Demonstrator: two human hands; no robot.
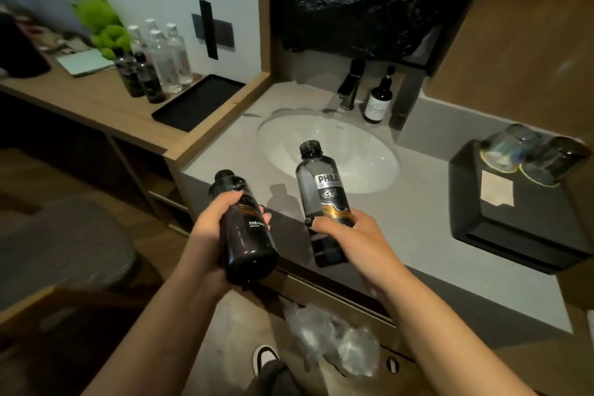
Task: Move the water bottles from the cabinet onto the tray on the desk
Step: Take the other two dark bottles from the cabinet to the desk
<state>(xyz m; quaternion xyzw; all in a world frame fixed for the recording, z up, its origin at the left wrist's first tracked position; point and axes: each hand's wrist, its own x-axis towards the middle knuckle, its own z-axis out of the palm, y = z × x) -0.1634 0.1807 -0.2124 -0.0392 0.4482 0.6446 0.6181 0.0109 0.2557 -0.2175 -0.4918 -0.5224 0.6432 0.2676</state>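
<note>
My left hand [213, 228] grips a dark water bottle [247, 247], tilted with its cap pointing away. My right hand [347, 235] holds a second dark bottle [321, 190] marked PH8.0, nearly upright, in front of the sink. On the wooden desk at the left lies a black tray [199, 103]. Its far end carries two dark bottles [141, 77] and several clear bottles [170, 58]; the near half of the tray is bare.
A white sink [337, 151] with a black faucet [350, 83] and a soap bottle [379, 100] sits in the grey counter. A black box [514, 215] holding two upturned glasses [527, 151] stands at right. A green plush [103, 26] sits behind the bottles. A plastic-lined bin [331, 337] is below.
</note>
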